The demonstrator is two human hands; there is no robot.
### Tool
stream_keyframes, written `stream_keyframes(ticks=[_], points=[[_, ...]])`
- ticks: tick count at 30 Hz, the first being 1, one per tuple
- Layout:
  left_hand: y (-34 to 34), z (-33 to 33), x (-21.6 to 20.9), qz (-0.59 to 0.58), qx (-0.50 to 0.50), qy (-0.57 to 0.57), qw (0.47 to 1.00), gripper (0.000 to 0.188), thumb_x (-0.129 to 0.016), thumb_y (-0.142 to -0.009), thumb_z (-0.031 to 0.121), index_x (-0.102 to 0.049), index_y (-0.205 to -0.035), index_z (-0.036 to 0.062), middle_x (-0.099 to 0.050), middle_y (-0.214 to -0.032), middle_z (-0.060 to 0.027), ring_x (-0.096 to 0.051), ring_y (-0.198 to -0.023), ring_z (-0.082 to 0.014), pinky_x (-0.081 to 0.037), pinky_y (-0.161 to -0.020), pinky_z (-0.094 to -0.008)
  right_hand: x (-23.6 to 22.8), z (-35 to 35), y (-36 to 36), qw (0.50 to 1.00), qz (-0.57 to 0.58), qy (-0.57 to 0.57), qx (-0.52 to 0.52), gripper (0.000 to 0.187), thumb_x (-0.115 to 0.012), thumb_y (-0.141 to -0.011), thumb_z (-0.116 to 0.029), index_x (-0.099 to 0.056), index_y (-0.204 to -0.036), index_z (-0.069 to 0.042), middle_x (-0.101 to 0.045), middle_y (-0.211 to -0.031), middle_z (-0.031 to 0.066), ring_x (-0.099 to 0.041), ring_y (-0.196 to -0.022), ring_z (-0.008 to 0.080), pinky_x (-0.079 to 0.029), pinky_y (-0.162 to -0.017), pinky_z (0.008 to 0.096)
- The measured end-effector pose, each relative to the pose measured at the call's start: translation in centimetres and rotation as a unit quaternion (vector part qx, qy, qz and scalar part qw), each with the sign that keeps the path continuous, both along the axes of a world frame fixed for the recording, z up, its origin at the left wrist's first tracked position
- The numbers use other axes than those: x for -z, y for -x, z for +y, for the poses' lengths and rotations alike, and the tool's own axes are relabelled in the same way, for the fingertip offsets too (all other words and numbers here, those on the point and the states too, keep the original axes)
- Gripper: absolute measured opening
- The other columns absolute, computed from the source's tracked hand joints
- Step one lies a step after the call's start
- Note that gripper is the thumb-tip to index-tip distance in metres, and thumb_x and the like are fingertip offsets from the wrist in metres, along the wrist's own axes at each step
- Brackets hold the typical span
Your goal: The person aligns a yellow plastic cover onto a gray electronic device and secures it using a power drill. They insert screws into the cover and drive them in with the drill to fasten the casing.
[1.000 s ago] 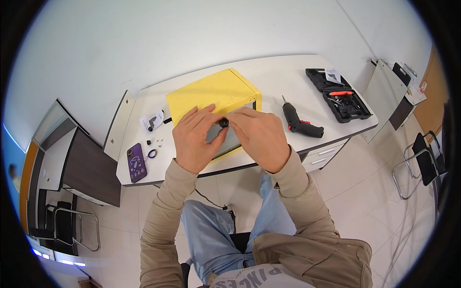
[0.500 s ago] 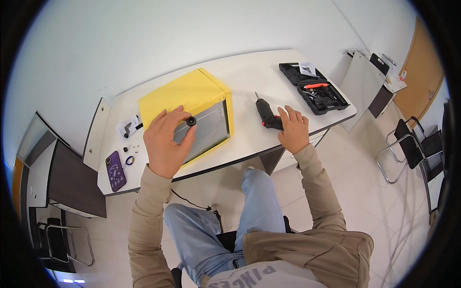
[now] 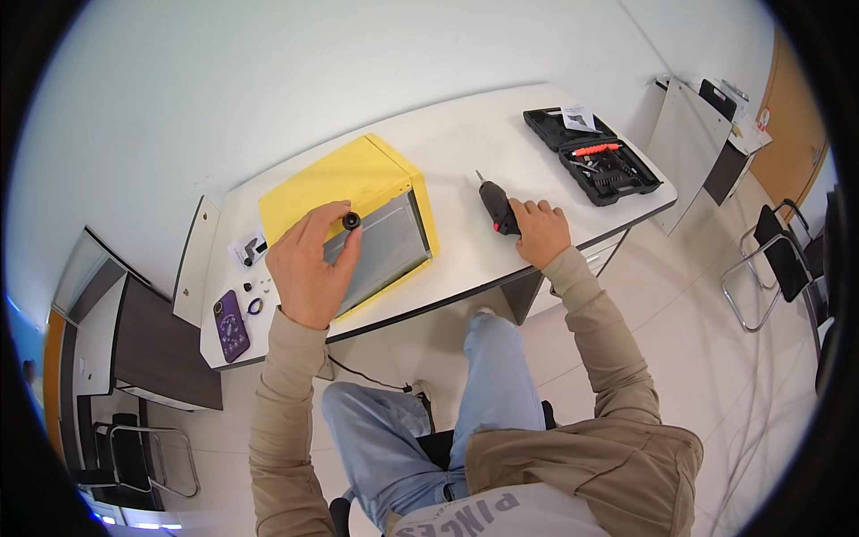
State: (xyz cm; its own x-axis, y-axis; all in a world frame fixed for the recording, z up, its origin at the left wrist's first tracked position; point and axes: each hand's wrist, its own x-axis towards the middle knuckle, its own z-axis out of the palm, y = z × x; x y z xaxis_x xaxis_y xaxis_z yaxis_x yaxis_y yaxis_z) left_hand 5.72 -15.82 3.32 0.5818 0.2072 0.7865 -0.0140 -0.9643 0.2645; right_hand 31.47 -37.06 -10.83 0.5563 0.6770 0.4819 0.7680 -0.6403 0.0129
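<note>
Between the thumb and forefinger of my left hand is a small round black piece with a hollow middle, perhaps a rubber foot. I hold it above the yellow metal box, whose grey panel faces me. My right hand is closed round the handle of a black cordless screwdriver with a red button. The screwdriver is on the white desk to the right of the box, its bit pointing away from me.
An open black tool case with bits and an orange shaft stands at the far right. Left of the box are a purple phone, a dark ring, small loose parts and a leaflet. A cable hangs below the desk.
My right hand has closed round the screwdriver handle, which it was only reaching at before. My left hand still pinches the black piece. The whole view has shifted slightly.
</note>
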Motion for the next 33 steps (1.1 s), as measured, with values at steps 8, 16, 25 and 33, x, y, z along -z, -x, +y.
stream_keyframes(ticks=[8,16,25,33], points=[[-1.3,-0.1,-0.2,0.016,0.012,-0.024,1.0,0.025,-0.072,-0.08,-0.001,-0.069,-0.105,0.0024,-0.072,-0.099,-0.0109,-0.072,-0.09,-0.0242,-0.054,-0.082,-0.0313,0.3,-0.2,-0.1,1.0,0.014,-0.023,-0.005,0.059,-0.069,-0.071,-0.009,-0.055,-0.128,-0.008,-0.065,-0.102,0.0065,-0.06,-0.099,0.028,-0.047,-0.081,0.0448],[-4.0,-0.4,-0.6,0.053,0.036,0.013,0.998,0.021,-0.07,-0.083,-0.001,-0.067,-0.104,-0.0012,-0.072,-0.098,-0.0121,-0.072,-0.091,-0.0228,-0.055,-0.083,-0.03,0.7,-0.2,-0.3,0.999,0.02,-0.034,-0.004,0.063,-0.07,-0.068,-0.009,-0.055,-0.129,-0.009,-0.065,-0.102,0.0051,-0.06,-0.1,0.0271,-0.047,-0.081,0.0435],[-5.4,-0.7,-0.7,0.047,0.041,0.016,0.998,0.022,-0.072,-0.081,-0.002,-0.067,-0.102,-0.0008,-0.07,-0.096,-0.0112,-0.069,-0.089,-0.0211,-0.054,-0.083,-0.0297,-0.1,-1.2,0.0,0.996,0.026,-0.084,-0.005,0.051,-0.071,-0.069,-0.01,-0.061,-0.12,-0.01,-0.066,-0.097,0.0058,-0.061,-0.095,0.0257,-0.046,-0.078,0.0421],[-6.5,-1.3,-0.2,-0.01,0.024,-0.059,0.998,0.024,-0.076,-0.07,0.002,-0.069,-0.092,0.0086,-0.07,-0.089,-0.003,-0.066,-0.083,-0.0223,-0.052,-0.07,-0.0319,-0.9,-3.7,-0.3,0.964,0.137,-0.227,-0.025,0.051,-0.07,-0.068,-0.01,-0.062,-0.119,-0.012,-0.067,-0.095,0.0088,-0.063,-0.092,0.0313,-0.049,-0.075,0.0452]])
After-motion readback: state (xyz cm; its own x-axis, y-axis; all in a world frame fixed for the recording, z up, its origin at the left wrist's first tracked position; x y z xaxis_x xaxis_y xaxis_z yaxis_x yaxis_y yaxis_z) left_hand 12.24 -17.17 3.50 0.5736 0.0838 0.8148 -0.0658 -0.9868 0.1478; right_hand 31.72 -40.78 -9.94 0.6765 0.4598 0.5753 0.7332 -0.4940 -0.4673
